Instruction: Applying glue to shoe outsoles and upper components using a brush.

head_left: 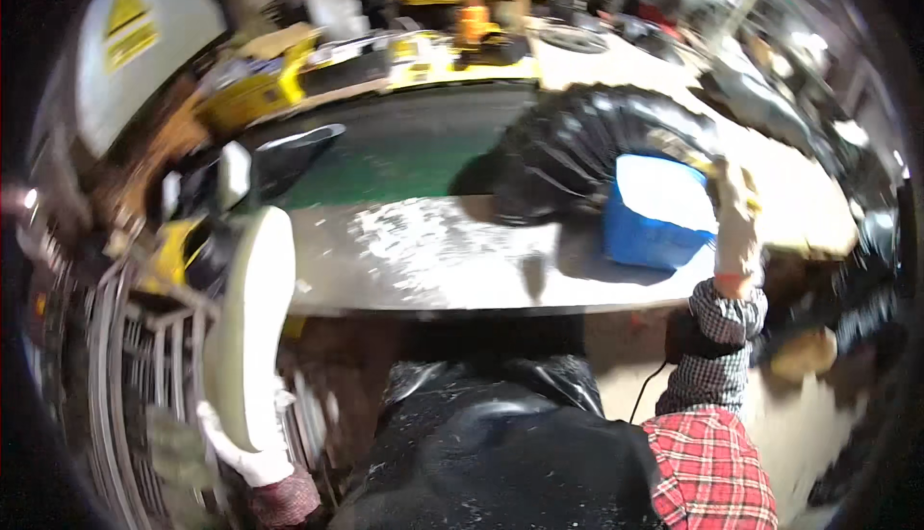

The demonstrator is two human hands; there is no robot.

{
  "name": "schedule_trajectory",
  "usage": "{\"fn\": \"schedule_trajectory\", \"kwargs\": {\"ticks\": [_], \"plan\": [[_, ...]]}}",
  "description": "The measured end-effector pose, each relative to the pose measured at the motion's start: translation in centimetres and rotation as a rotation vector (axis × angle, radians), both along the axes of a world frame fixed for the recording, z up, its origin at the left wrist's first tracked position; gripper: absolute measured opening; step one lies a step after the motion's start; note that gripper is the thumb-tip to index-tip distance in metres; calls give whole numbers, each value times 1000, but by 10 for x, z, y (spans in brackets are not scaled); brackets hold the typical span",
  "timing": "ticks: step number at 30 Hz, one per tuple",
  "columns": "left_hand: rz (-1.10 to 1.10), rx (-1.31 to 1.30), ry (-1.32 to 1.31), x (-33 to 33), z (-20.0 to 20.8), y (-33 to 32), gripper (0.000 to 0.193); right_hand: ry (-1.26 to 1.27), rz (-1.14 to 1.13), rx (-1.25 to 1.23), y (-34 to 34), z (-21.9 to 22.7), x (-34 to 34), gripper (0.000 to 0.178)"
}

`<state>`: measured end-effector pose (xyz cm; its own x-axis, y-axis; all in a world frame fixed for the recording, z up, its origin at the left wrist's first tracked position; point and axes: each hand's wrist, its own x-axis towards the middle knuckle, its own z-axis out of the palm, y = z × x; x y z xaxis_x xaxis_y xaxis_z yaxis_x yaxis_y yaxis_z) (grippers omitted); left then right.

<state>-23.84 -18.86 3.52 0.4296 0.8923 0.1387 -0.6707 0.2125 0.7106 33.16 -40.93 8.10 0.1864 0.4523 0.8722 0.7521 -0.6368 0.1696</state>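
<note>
My left hand [241, 443], which looks white-gloved, is closed on the lower end of a shoe sole [265, 289], cream-edged with a white face. The sole stands nearly upright off the left end of the metal worktop [332, 265]. On the right, my right hand [739, 217] is closed beside a blue container [647, 243] with white stuff inside [664, 191]. From that hand a blurred tan and yellowish brush [681, 149] reaches over the container's far rim. Motion blur hides its exact shape.
Behind the container curves a black ribbed duct [577, 145]. White splashes [409, 241] mark the worktop, and a dark green belt [395, 159] runs behind it. A dark sole-shaped piece [298, 145] lies there. Metal racks [115, 357] stand left; yellow bins [250, 97] sit further back.
</note>
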Motion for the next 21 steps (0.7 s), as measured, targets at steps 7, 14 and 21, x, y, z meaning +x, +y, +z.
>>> {"fn": "schedule_trajectory", "kwargs": {"ticks": [7, 14, 21], "plan": [[-61, -402, 20, 155, -48, 24, 62, 741, 230, 104, -21, -11, 17, 18], [-588, -883, -104, 87, -94, 5, 93, 1091, 445, 456, -21, -3, -16, 16], [-654, -1001, -227, 56, -159, 28, 86, 1179, 1017, -195, 136, 4, -166, 21]]}}
